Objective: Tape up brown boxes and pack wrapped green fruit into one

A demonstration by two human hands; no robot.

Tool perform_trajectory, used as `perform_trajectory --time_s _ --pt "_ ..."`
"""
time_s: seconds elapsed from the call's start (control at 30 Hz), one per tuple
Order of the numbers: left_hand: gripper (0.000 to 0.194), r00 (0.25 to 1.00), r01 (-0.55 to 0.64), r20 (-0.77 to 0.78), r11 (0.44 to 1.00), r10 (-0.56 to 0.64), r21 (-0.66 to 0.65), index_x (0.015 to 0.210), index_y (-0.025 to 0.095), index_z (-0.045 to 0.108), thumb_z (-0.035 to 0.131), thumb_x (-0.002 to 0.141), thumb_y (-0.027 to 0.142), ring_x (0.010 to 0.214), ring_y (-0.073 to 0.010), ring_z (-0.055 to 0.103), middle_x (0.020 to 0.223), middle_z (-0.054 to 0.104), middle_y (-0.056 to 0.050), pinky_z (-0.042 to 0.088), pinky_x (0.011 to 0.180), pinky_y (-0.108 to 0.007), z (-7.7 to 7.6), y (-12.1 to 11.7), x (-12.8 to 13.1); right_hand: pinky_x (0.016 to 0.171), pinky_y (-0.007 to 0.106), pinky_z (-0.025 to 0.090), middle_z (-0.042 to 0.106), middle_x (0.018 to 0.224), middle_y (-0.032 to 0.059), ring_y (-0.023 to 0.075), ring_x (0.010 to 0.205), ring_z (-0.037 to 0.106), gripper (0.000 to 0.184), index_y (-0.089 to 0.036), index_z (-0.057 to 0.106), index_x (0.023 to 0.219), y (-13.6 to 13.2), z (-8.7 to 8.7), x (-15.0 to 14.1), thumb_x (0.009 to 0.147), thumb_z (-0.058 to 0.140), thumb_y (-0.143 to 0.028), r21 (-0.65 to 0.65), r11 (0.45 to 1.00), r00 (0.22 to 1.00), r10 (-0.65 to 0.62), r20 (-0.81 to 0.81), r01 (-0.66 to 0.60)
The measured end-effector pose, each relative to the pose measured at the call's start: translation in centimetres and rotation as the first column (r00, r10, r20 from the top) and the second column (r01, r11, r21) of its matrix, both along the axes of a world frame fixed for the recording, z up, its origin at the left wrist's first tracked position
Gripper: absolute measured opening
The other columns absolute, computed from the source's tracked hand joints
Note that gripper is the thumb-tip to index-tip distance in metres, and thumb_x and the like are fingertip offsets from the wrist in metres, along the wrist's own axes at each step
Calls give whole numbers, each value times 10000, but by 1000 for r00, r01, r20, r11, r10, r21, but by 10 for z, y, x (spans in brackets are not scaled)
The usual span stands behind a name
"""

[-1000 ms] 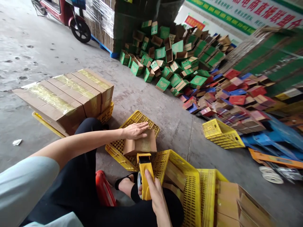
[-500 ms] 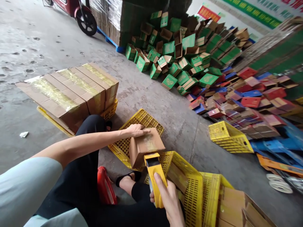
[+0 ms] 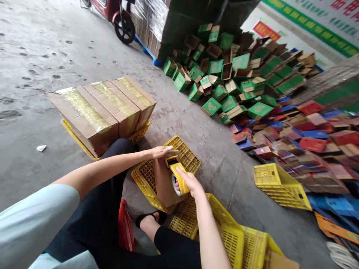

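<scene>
My right hand [image 3: 190, 182] is wrapped around a yellow tape dispenser [image 3: 182, 178], whose roll shows on its near side. The dispenser's head is up against a brown cardboard box [image 3: 164, 183]. With fingers stretched out, my left hand [image 3: 161, 152] lies on the top edge of that box, close to the dispenser's head. The box stands on an upturned-looking yellow plastic crate [image 3: 140, 183], tilted in my view. Much of its top and far side is hidden behind my hands and the dispenser.
Taped cartons [image 3: 103, 108] stand in a row on the left. More yellow crates [image 3: 232, 235] lie at lower right, and another yellow crate [image 3: 280, 186] is farther off. Green boxes [image 3: 227, 93] and red and blue boxes [image 3: 311, 138] are heaped behind. A red stool-like object [image 3: 125, 228] is by my leg.
My right hand has moved the tape dispenser from the box's near edge up toward my left hand. The box appears turned, showing more of its side. The whole view has shifted a little.
</scene>
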State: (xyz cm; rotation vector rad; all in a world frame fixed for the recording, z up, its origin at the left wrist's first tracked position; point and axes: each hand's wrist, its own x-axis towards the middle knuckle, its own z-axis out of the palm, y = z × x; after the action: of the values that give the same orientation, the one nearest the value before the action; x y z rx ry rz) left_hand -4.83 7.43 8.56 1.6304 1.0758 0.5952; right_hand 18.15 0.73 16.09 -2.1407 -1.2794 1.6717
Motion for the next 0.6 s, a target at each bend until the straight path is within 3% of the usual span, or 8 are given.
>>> perform_trajectory --time_s 0.13,0.3,0.47,0.6 --pt "794 989 139 45 990 -140 18 1554 172 490 261 1033 726 1525 -306 395 1638 454 -49 290 1273 -375 -22 14 6 454 241 558 708 552 78 173 434 665 462 -141 665 798 35 -21 -18 997 602 -553 -33 999 999 37 36 -36" --pt "854 984 178 23 984 -178 8 1631 180 336 171 1025 759 1573 -273 309 1691 360 -80 224 1295 -389 -54 17 8 459 237 560 715 563 81 171 447 670 504 -121 683 847 47 -34 -12 943 664 -616 -77 997 998 31 46 -27" --pt "813 963 269 -54 960 -265 77 1659 169 249 242 1049 708 1593 -282 259 1727 259 -111 200 1301 -414 -55 18 8 475 246 566 717 566 73 181 466 684 485 -136 681 847 43 -34 -4 943 656 -611 -61 998 999 37 39 -35" --pt "833 942 325 -115 941 -314 91 1675 172 219 310 1042 707 1611 -297 192 1741 198 -103 173 1310 -414 -55 19 6 480 253 565 724 582 81 186 484 692 508 -144 682 806 25 -28 10 953 619 -625 -61 997 999 40 31 -39"
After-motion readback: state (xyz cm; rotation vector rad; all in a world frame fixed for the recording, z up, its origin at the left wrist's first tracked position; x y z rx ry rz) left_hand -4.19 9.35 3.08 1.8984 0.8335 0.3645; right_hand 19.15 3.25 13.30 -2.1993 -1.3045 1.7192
